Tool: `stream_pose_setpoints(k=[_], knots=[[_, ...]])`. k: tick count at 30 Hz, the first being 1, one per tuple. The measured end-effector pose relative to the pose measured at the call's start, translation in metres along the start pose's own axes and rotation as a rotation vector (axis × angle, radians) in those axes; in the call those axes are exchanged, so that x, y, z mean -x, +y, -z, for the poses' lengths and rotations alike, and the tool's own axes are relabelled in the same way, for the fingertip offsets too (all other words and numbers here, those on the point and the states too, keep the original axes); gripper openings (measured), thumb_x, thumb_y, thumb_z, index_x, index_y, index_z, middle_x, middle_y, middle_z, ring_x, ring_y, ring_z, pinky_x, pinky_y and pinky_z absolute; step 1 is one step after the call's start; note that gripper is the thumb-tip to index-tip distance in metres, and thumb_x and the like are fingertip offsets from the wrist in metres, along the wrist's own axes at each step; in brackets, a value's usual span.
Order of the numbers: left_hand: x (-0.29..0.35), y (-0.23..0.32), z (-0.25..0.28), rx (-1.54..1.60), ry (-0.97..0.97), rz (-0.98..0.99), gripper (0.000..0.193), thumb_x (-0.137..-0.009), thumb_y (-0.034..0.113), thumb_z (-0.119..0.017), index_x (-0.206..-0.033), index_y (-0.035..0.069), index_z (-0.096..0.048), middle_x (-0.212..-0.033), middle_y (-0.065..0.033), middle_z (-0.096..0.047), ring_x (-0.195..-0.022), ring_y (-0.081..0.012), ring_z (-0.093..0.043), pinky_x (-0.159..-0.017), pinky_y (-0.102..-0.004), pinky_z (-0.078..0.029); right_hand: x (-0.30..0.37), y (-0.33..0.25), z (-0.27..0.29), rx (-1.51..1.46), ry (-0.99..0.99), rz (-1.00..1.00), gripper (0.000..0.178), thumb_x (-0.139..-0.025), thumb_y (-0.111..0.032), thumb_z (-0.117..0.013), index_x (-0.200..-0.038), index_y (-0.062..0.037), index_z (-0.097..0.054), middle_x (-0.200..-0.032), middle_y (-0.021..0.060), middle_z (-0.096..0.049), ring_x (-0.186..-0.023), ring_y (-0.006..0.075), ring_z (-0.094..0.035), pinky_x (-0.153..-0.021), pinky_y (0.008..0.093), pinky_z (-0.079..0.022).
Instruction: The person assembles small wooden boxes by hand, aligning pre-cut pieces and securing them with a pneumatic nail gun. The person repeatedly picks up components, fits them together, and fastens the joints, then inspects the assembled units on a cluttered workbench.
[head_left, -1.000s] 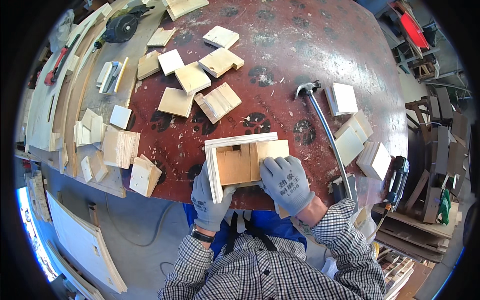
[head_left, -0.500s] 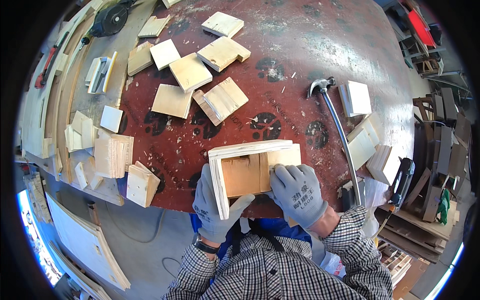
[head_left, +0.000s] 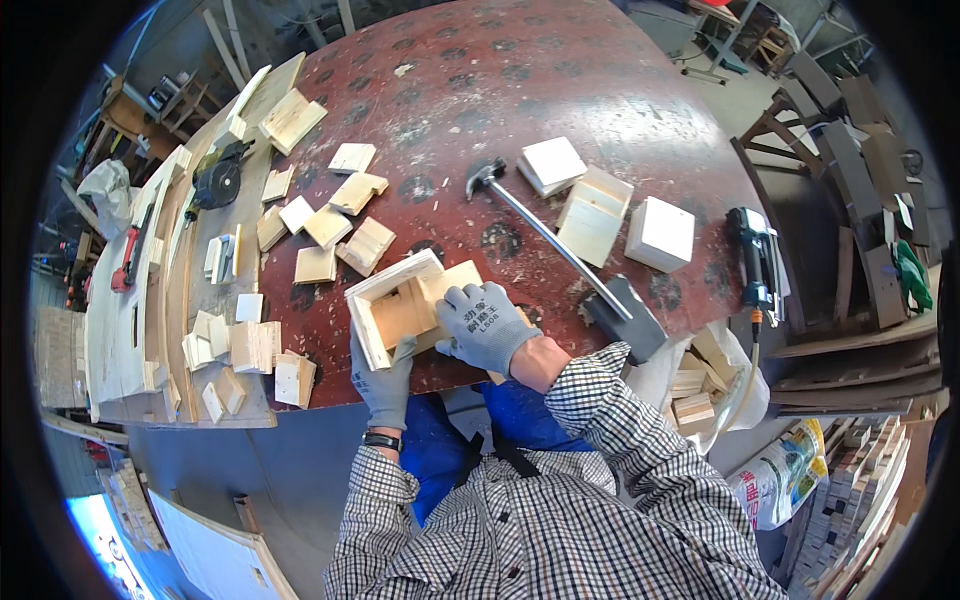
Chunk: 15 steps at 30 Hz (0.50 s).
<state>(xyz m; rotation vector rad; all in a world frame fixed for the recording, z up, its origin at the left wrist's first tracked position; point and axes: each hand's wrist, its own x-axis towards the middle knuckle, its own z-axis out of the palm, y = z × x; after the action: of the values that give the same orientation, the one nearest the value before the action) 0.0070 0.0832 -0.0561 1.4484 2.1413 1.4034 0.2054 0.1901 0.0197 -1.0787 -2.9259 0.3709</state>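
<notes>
An open-topped wooden box (head_left: 404, 310) sits at the near edge of the bench, in front of the person's lap, its hollow turned up towards the wearer; whether it rests on the surface or is held just above it, I cannot tell. The gloved left hand (head_left: 382, 388) grasps its near left corner from below, thumb along the near side; the gloved right hand (head_left: 488, 325) is curled over a pale panel (head_left: 458, 276) at the box's right end, fingers bent, its thumb hidden from me. To my judgement, the panel sits best if the left hand keeps the corner firm while the right presses evenly, edges flush, fingertips clear of the joint.

Beyond the right hand, a hammer (head_left: 560, 246) lies slantwise, head away, its handle end over a dark block (head_left: 648, 332); beside it are a grooved board (head_left: 596, 214) and a white-topped block (head_left: 662, 232); farther right, near the edge of the red-brown bench (head_left: 580, 95), lies a black hand tool (head_left: 753, 262) with a hose. To the left, small cut boards (head_left: 327, 226) lie scattered, some touching; past them is a black round-bodied power tool (head_left: 218, 180).
</notes>
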Motion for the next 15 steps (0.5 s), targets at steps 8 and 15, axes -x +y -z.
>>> stream_pose_setpoints(k=[8,15], knots=[[0.008,-0.025,0.004,-0.049,-0.01,0.095,0.086,-0.094,0.038,-0.084,-0.156,-0.007,-0.045,-0.15,-0.0271,-0.056,-0.133,-0.0381,-0.061,-0.113,-0.0461,-0.048,0.22,0.162,0.075,-0.172,1.101,-0.558,0.027,-0.098,-0.021,-0.07,-0.121,-0.0068,-0.074,-0.112,0.0171,-0.073,-0.106,0.0376,-0.069,-0.093,0.0465,-0.054],[0.006,-0.011,-0.001,0.032,-0.01,0.054,0.082,-0.093,0.035,-0.084,-0.154,-0.005,-0.048,-0.146,-0.0246,-0.061,-0.128,-0.037,-0.064,-0.11,-0.0454,-0.051,0.323,0.302,0.095,-0.105,0.625,-1.199,0.059,-0.101,-0.053,-0.061,-0.144,-0.013,-0.065,-0.138,0.0215,-0.067,-0.128,0.0398,-0.065,-0.107,0.0475,-0.051]])
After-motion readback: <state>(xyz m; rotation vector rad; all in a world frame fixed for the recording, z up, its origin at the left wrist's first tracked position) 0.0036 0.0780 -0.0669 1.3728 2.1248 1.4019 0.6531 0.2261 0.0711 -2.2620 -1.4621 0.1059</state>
